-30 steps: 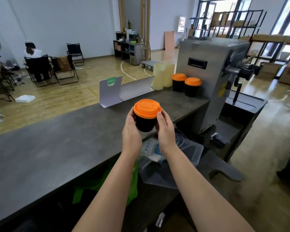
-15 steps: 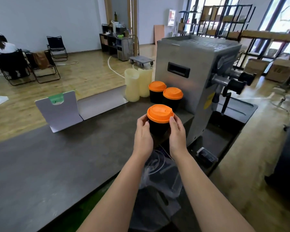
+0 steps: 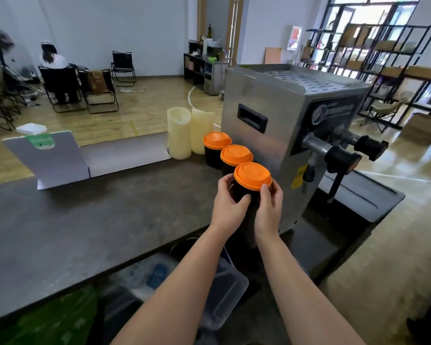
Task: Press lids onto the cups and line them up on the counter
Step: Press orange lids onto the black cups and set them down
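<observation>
On a dark grey stone-look bench in a wood-floored room, three black paper cups with orange plastic lids stand in a row beside a steel machine and two cream cylinders, the nearest cup gripped by both left hand and right hand.

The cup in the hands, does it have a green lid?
No, the cup held between the left hand and right hand wears an orange lid.
</observation>
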Demonstrator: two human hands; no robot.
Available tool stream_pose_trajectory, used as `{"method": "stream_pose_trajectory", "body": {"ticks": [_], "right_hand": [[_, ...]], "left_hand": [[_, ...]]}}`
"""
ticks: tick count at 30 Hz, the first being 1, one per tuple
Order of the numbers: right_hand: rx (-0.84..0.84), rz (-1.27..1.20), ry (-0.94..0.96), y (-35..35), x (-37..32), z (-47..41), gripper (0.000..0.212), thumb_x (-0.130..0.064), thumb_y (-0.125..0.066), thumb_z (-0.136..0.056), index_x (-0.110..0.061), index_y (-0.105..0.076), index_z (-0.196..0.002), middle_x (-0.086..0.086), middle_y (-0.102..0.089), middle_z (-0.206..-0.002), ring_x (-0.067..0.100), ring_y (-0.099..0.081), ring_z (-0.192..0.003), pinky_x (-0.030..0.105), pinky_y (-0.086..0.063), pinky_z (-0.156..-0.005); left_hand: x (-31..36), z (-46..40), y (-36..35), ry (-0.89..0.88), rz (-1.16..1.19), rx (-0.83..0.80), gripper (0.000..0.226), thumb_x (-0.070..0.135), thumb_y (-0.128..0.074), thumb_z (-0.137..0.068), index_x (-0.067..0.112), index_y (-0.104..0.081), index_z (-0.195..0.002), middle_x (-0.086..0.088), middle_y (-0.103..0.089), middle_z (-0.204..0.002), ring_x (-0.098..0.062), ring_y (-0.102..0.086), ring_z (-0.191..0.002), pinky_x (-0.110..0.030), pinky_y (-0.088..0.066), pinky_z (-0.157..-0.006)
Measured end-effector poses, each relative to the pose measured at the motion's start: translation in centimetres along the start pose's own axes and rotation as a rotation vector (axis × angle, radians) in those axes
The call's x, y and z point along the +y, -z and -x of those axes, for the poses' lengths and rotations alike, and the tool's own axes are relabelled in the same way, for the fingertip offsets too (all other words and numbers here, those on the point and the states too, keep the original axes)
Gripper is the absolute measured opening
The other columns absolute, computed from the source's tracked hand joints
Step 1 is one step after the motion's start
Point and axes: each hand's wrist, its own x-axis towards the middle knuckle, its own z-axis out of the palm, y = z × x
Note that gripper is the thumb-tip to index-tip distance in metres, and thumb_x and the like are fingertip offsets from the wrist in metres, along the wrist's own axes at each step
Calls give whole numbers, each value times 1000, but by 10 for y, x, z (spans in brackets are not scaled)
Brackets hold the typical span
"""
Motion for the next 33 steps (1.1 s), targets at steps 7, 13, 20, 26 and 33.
{"method": "stream_pose_trajectory", "body": {"ticks": [7,13,20,26,33], "right_hand": [[21,12,66,6,11,-16,33,-23,-55,-99,-19,-45,-130,-12,-56,-120,-1,-55,-112,15,-47,-89],[44,-11,129,5,17,-15,44,-32,-62,-91,-19,-43,-128,-5,-55,-121,-7,-57,-107,7,-46,-83],[34,-19,146,6,20,-16,61,-49,-67,-79,-20,-44,-128,-2,-56,-125,-1,-58,-110,14,-49,-84],[62,-55,125,8,24,-16,55,-51,-54,-82,-19,-44,-126,1,-57,-123,2,-59,-109,17,-48,-88],[70,-73,96,12,23,-19,38,-33,-47,-89,-19,-46,-124,-9,-56,-118,-8,-56,-104,16,-47,-87]], "left_hand": [[-3,-8,-19,3,-71,23,72,24,-81,-79,28,-38,-137,10,-56,-132,-1,-53,-120,-22,-45,-100],[-3,-10,-23,-30,-146,15,73,30,-82,-79,33,-38,-136,11,-54,-134,-2,-52,-122,-18,-43,-99],[-4,-13,-23,-40,-196,-9,72,30,-79,-81,34,-42,-143,14,-60,-132,-4,-54,-124,-34,-46,-107],[-5,-13,-21,-26,-224,-32,76,25,-76,-83,38,-37,-146,16,-59,-133,-3,-53,-126,-37,-44,-109],[-7,-13,-18,-15,-241,-22,82,14,-75,-82,35,-34,-150,11,-57,-137,-8,-50,-129,-38,-43,-111]]}}
